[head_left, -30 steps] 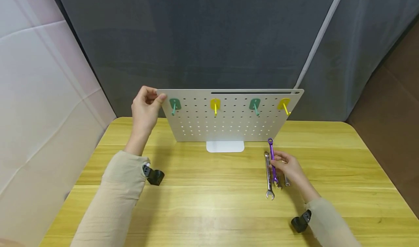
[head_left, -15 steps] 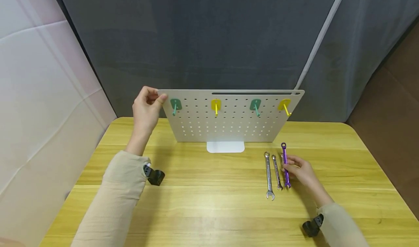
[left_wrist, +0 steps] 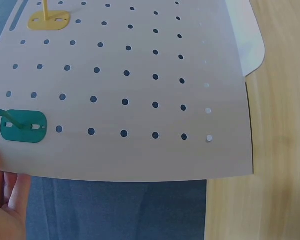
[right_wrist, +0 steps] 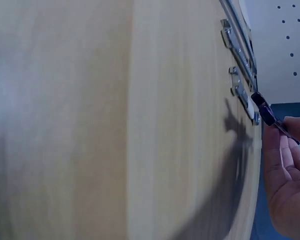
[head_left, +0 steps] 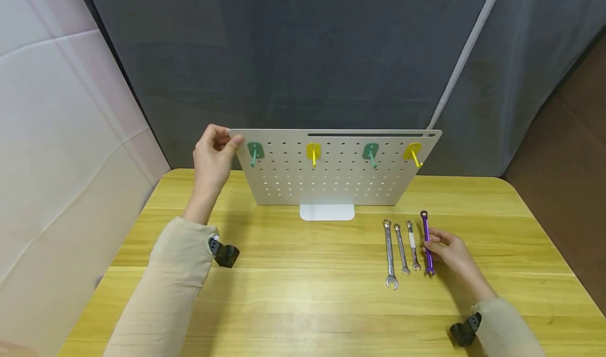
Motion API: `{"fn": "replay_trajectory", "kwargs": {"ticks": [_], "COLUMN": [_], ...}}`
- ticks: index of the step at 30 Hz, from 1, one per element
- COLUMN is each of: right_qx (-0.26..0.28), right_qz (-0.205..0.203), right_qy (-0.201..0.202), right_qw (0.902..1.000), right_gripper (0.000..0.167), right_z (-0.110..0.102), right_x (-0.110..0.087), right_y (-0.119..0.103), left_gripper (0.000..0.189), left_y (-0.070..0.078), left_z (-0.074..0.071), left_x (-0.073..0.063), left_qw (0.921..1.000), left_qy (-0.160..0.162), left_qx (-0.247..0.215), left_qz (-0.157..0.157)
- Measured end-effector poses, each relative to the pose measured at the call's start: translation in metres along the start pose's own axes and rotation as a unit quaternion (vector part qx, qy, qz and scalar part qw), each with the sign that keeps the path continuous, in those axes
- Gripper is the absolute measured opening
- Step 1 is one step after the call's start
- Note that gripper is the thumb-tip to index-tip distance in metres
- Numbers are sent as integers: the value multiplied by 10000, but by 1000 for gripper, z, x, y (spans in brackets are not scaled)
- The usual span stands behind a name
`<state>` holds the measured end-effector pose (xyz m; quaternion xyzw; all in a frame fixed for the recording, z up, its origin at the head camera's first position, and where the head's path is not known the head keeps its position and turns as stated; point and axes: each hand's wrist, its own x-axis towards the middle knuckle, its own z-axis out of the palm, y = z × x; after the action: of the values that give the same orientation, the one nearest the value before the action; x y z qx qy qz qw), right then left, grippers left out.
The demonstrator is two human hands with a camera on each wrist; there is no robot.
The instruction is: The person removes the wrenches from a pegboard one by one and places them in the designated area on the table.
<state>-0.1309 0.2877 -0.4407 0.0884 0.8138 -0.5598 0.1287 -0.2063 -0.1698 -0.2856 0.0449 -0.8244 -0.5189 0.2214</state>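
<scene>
My left hand (head_left: 213, 154) pinches the upper left corner of a white pegboard (head_left: 326, 183), thumb on the front face. The board stands upright on a flat foot and carries two green hooks (head_left: 256, 151) and two yellow hooks (head_left: 314, 152) along its top. On the right, my right hand (head_left: 448, 249) holds a purple combination wrench (head_left: 426, 241) between thumb and fingers, ring end pointing away. Just left of it lie three silver wrenches in a row: a long one (head_left: 390, 254), a thin one (head_left: 402, 248) and one with a white label (head_left: 412, 244).
The wooden table (head_left: 293, 294) has rounded far corners. Behind it hangs a dark grey curtain (head_left: 284, 57), with a white cloth (head_left: 61, 136) at the left. The board's foot (head_left: 326, 213) juts forward onto the table.
My right hand has carried the purple wrench to the right, from over the silver wrenches to beside them, uncovering the labelled one. The left hand keeps its grip on the board.
</scene>
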Motion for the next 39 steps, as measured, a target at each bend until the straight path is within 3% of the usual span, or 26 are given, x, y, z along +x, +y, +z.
{"fn": "replay_trajectory", "kwargs": {"ticks": [21, 39], "right_qx": [-108, -292], "right_qz": [220, 433], "right_qy": [-19, 71], "right_qw": [9997, 9986], "right_gripper": [55, 55], "right_z": [-6, -5], "right_x": [-1, -1], "right_y": [10, 9], "left_gripper": [33, 34], "left_y": [0, -2], "left_z": [0, 0], "left_x": [-1, 0], "left_qw": [10000, 9999], "left_qy": [-11, 70], "left_qx": [-45, -57], "left_qz": [-39, 138]}}
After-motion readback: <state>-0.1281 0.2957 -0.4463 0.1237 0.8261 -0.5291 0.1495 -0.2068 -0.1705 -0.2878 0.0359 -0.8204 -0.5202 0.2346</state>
